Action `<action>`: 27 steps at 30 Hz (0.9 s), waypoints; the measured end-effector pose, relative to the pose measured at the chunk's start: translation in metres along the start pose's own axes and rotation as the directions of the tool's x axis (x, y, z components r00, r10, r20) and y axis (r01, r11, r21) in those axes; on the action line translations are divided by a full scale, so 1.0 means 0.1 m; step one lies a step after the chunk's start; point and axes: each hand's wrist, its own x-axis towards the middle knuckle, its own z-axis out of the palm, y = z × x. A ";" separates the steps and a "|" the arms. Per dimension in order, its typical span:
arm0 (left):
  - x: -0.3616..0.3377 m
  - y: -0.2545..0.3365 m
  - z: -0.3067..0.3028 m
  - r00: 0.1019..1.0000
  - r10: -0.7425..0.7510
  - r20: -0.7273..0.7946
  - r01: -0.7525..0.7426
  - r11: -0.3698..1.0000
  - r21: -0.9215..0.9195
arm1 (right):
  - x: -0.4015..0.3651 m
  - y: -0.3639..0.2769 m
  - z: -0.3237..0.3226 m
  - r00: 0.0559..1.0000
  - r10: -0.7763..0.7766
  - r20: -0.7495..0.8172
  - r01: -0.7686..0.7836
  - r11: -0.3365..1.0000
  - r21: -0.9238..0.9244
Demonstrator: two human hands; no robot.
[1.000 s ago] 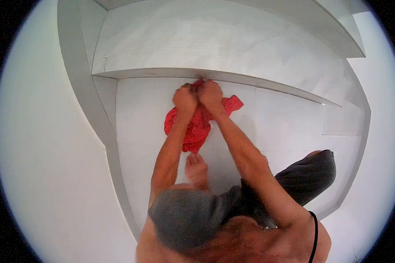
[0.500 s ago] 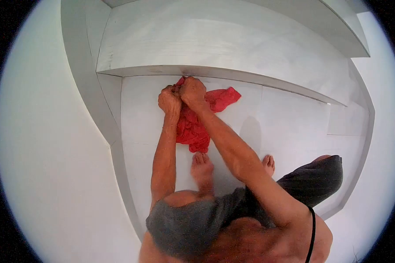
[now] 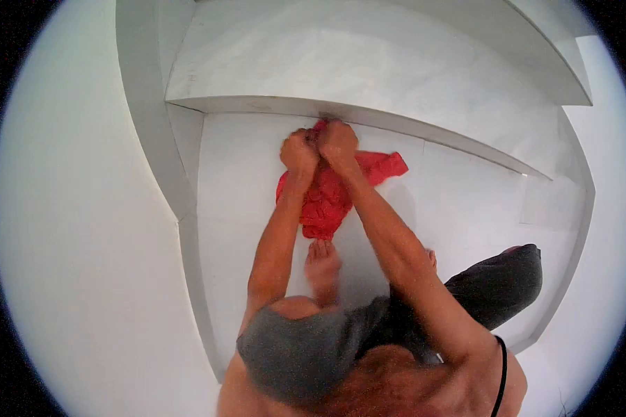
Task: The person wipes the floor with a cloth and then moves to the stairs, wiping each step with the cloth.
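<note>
One black strap (image 3: 501,379) runs by my right shoulder, and dark grey clothing (image 3: 292,354) covers much of my bent legs (image 3: 497,288). Next comes my bare left foot (image 3: 322,267) on the white floor (image 3: 240,181). A little bit of my right foot (image 3: 432,258) peeks out past my right arm (image 3: 393,233). The red cloth (image 3: 325,201) lies crumpled on the floor, just past my left toes. I can't tell if they touch it. One piece of it sticks out to the right. At its far end my left hand (image 3: 299,151) and my right hand (image 3: 338,144) are side by side. Both are curled up like fists, and both hold the cloth tight. A small red bit pokes up between them. Just behind my hands is the front of a low ledge (image 3: 257,105), with a dark smudge on it. Its wide, pale top (image 3: 368,66) goes back from there.
</note>
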 end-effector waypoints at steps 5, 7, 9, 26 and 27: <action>0.17 0.05 0.31 0.995 0.094 0.045 -0.096 0.994 0.049 | 0.10 0.08 -0.25 0.996 0.093 0.011 -0.094 0.994 0.057; 0.02 0.26 0.45 0.988 0.115 0.104 -0.125 0.987 0.104 | -0.07 0.24 -0.57 0.985 0.158 0.075 -0.160 0.987 0.014; -0.17 0.41 0.58 0.989 0.077 0.128 -0.087 0.993 0.075 | -0.17 0.35 -0.67 0.973 0.212 0.088 -0.212 0.977 -0.005; -0.41 0.52 0.61 0.986 0.056 0.154 -0.084 0.979 0.184 | -0.28 0.56 -0.62 0.972 0.227 0.064 -0.227 0.974 -0.011; -0.46 0.47 0.59 0.993 0.081 0.083 -0.091 0.989 0.120 | -0.31 0.50 -0.66 0.977 0.203 0.070 -0.202 0.979 -0.012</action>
